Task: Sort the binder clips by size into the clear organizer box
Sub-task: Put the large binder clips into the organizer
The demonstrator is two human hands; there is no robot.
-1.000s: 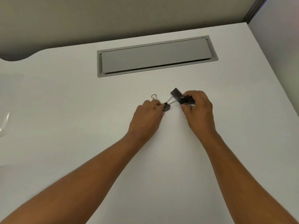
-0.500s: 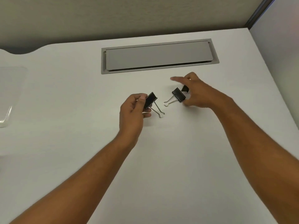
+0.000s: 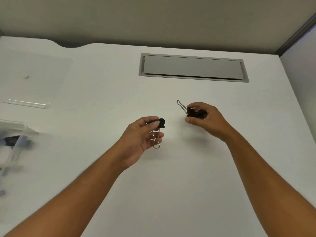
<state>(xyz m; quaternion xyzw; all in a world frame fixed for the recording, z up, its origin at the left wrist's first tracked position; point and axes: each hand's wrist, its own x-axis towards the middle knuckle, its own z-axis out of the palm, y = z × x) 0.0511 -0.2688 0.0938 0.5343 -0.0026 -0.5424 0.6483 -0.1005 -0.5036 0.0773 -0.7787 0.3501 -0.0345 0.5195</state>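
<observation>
My left hand (image 3: 142, 139) pinches a black binder clip (image 3: 159, 123) by its body above the white desk, its silver wire handles hanging down past my fingers. To the right, my right hand (image 3: 203, 117) is closed over black binder clips (image 3: 195, 112), with one pair of wire handles sticking up and to the left. How many clips that hand holds is hidden by the fingers. The clear organizer box (image 3: 16, 134) sits blurred at the left edge, with dark clips in one compartment.
A clear flat lid (image 3: 34, 79) lies on the white desk (image 3: 171, 185) at the far left, behind the box. A grey cable hatch (image 3: 193, 67) is set into the desk at the back. A partition wall (image 3: 304, 65) rises on the right.
My right hand has closed on the clips that lay on the desk and lifted them. My left hand kept its clip, now hanging handles-down. The view swung left, bringing the box into sight.
</observation>
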